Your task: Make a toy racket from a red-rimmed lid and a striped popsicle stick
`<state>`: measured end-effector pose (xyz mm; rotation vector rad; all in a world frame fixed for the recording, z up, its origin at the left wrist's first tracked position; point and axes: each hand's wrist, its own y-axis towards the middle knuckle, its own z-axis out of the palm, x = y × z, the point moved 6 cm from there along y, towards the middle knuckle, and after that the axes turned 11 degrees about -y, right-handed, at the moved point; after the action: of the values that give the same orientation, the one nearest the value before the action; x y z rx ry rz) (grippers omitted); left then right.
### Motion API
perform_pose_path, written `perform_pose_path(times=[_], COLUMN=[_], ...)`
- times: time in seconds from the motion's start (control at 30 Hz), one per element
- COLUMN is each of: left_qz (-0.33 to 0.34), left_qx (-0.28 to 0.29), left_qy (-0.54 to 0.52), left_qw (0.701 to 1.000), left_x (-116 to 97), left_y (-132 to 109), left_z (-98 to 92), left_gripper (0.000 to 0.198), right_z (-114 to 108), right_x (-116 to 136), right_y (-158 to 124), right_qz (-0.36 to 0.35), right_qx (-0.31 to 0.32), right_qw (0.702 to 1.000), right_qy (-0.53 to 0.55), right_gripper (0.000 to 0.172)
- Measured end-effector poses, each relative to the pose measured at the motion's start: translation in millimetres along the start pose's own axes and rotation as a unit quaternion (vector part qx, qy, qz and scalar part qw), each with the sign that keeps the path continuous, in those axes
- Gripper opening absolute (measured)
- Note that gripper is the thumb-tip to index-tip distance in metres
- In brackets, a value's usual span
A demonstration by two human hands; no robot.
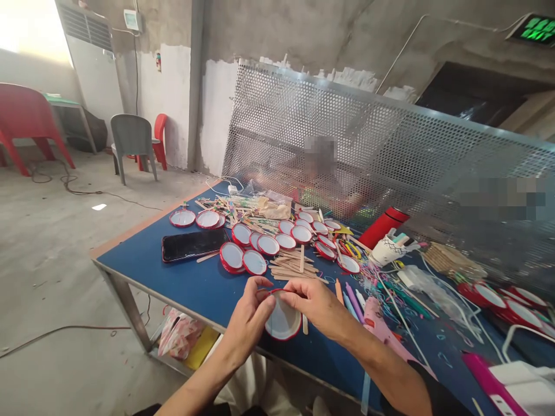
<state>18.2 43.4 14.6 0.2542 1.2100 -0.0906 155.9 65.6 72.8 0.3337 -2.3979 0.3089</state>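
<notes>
Near the table's front edge, a round jar lid (284, 323) with a red rim and pale inside is between my hands. My left hand (249, 312) is closed, with thumb and fingers pinching at the lid's upper left rim. Opposite it, my right hand (318, 303) is closed too, its thumb and forefinger on the upper right rim. Whether something thin is also between the fingertips is too small to tell. A wooden craft stick (305, 325) lies just right of the lid. Beyond my fingers is a pile of craft sticks (292, 267).
Several red-rimmed lids (255, 262) are spread over the blue table (182, 289). A phone (193, 245) lies left. To the right are markers (354, 300), a pink glue gun (381, 326), a cup of pens (388, 249) and a red bottle (384, 226). A perforated metal screen (368, 127) stands behind.
</notes>
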Motion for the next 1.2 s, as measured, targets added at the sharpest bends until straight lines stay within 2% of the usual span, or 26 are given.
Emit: perform_pose_path(times=[0.13, 0.2, 0.3, 0.37, 0.47, 0.57, 0.7, 0.83, 0.9, 1.03, 1.1, 1.2], left_qz=[-0.010, -0.011, -0.024, -0.032, -0.032, -0.028, -0.014, -0.018, -0.028, -0.061, -0.073, -0.073], left_qx=[-0.019, -0.028, -0.005, 0.012, 0.023, 0.024, -0.007, -0.010, -0.015, 0.004, 0.027, 0.031], left_qy=[0.080, 0.100, 0.106, 0.111, 0.110, 0.093, 0.070, 0.012, -0.047, -0.126, -0.133, -0.118], left_qw=[0.997, 0.995, 0.994, 0.993, 0.993, 0.995, 0.997, 1.000, 0.998, 0.990, 0.988, 0.990], left_x=[-1, -1, -1, -1, -2, -2, -3, 3, 6, 1, -5, -11], left_y=[5, 5, 4, 2, 2, 2, 3, 4, 4, 3, 2, 1], left_z=[0.2, -0.7, 1.0, 2.2, 3.3, 4.3, 2.3, 1.3, 0.2, 2.6, 5.8, 6.4], left_gripper=[0.021, 0.019, 0.019, 0.019, 0.022, 0.028, 0.039, 0.045, 0.051, 0.076, 0.075, 0.064], right_z=[-6, -12, -19, -15, -4, 3, -6, -17, -17, -5, 3, 10], right_x=[-3, -6, -7, -7, -5, -5, -10, -11, -9, -4, -3, -7], right_y=[13, 27, 55, 74, 97, 106, 91, 54, 35, 7, -1, -6], right_qz=[-0.015, -0.003, 0.035, 0.058, 0.077, 0.072, 0.053, 0.028, 0.017, -0.004, -0.007, -0.002], right_qx=[0.030, 0.016, -0.052, -0.085, -0.103, -0.097, -0.110, -0.127, -0.126, -0.103, -0.084, -0.071], right_qw=[0.999, 0.996, 0.985, 0.976, 0.968, 0.973, 0.982, 0.989, 0.991, 0.992, 0.985, 0.976], right_qy=[-0.041, -0.093, -0.159, -0.194, -0.216, -0.198, -0.143, -0.071, -0.038, 0.073, 0.148, 0.205], right_gripper=[0.042, 0.045, 0.037, 0.029, 0.023, 0.022, 0.020, 0.019, 0.021, 0.032, 0.036, 0.039])
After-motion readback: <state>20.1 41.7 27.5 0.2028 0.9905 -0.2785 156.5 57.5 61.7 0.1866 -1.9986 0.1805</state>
